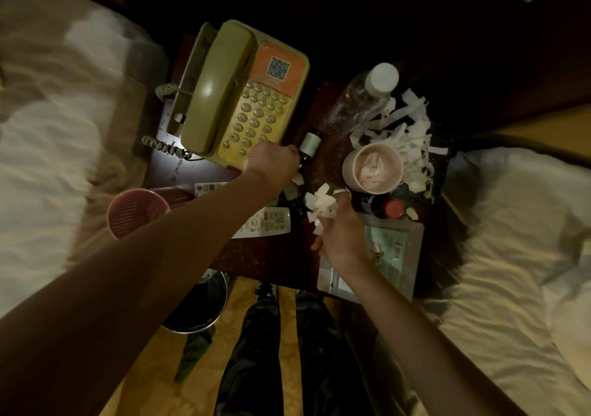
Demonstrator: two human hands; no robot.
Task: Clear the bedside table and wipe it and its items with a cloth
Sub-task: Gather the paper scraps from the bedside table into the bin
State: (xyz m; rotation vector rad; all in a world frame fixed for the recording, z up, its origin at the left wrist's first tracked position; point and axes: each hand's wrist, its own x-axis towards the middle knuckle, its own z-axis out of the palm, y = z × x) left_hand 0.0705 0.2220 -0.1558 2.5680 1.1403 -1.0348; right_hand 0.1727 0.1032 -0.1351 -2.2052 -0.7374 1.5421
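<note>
Head view, looking down: a dark wooden bedside worktop (256,259) stands between two white beds. The left hand (271,163) is curled tight beside the small dark glass bottle (308,147), at the corner of the beige push-button telephone (236,95) — whether it pinches anything, I cannot tell. The right hand (342,236) clutches crumpled white paper scraps (321,206), likely gathered for the black waste bin (198,303) below. No cloth is visible.

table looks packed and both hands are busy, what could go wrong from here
1. The left hand is lifting the phone by one edge; it could slip and strike the small dark bottle beside it.
2. The right hand, full of paper scraps, works close to the pink cup and could tip it.
</note>
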